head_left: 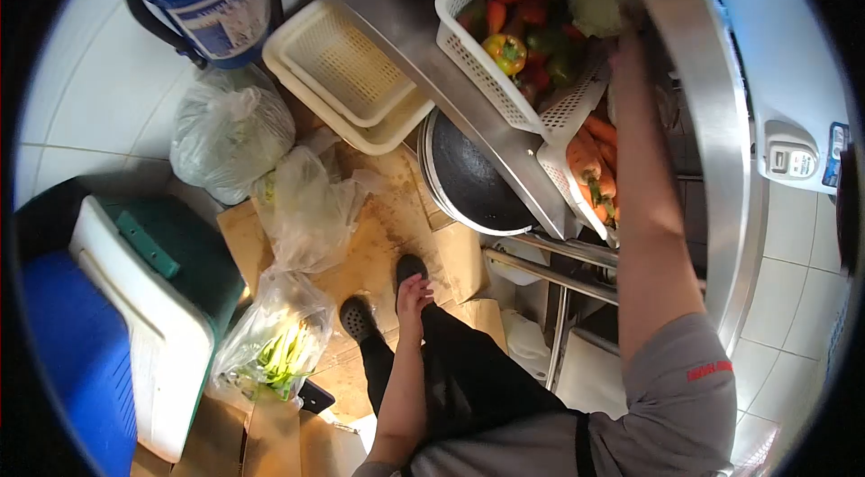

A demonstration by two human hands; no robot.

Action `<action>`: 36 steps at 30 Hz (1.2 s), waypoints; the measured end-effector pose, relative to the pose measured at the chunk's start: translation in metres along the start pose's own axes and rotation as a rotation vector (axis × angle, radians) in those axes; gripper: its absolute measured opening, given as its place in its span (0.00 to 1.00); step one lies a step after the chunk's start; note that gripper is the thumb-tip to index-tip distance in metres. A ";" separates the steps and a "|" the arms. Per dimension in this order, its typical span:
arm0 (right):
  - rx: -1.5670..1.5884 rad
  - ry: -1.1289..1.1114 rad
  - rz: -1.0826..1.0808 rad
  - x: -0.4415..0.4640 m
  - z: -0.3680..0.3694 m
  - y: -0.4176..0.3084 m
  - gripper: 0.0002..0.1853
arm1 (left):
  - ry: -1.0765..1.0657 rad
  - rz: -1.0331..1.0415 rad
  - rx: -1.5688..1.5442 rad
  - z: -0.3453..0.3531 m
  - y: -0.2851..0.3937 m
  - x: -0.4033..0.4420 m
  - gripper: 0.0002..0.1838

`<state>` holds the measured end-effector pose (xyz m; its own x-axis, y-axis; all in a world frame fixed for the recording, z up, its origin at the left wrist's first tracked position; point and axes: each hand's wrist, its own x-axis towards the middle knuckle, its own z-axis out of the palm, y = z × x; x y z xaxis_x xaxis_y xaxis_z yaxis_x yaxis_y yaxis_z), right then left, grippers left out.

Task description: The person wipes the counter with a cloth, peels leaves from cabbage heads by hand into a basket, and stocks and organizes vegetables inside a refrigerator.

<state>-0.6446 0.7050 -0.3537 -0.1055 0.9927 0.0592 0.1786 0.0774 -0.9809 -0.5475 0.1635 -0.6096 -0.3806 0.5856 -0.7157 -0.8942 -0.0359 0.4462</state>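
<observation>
My right arm stretches up across the steel shelf to a pale green cabbage [598, 7]. In shadow at the cabbage's right side, my right hand [628, 25] grips it, its fingers mostly hidden. Below the cabbage, a white perforated basket [491, 63] holds red, green and yellow bell peppers [532, 36]. Beside my right forearm, carrots [590, 166] lie in another white basket [560, 172]. My left hand [414, 294] hangs low in front of my dark trousers, loosely open, with nothing seen in it.
Stacked cream baskets [347, 58] and a black round pan [468, 175] sit left of the shelf edge. Plastic bags, one with green stalks [286, 353], lie on the cardboard-covered floor [378, 198]. Blue, white and green bins [135, 324] stand left. A curved steel edge [712, 117] borders the right.
</observation>
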 end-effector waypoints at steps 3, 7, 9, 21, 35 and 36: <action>-0.042 0.018 -0.061 -0.032 -0.008 0.011 0.31 | 0.100 0.036 0.106 -0.018 0.022 -0.034 0.18; -0.086 -0.011 -0.093 -0.096 -0.023 0.029 0.30 | 0.264 0.110 0.084 -0.056 0.047 -0.070 0.17; -0.124 -0.041 -0.089 -0.131 -0.031 0.035 0.29 | 0.278 0.160 0.062 -0.061 0.071 -0.094 0.16; -0.608 -1.132 -0.198 -0.433 -0.182 -0.139 0.14 | 0.136 0.107 0.509 0.001 0.184 -0.168 0.15; -0.812 0.000 -0.017 -0.621 -0.500 -0.232 0.12 | -0.684 0.198 1.174 0.208 0.179 -0.242 0.11; -0.803 0.068 0.012 -0.638 -0.519 -0.237 0.11 | -0.747 0.258 1.207 0.239 0.160 -0.275 0.11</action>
<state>-0.1115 0.1011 -0.0628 -0.0434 0.9954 0.0858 0.8307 0.0837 -0.5504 -0.5292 0.1904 -0.2134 0.0500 0.9610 -0.2722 0.0642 0.2689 0.9610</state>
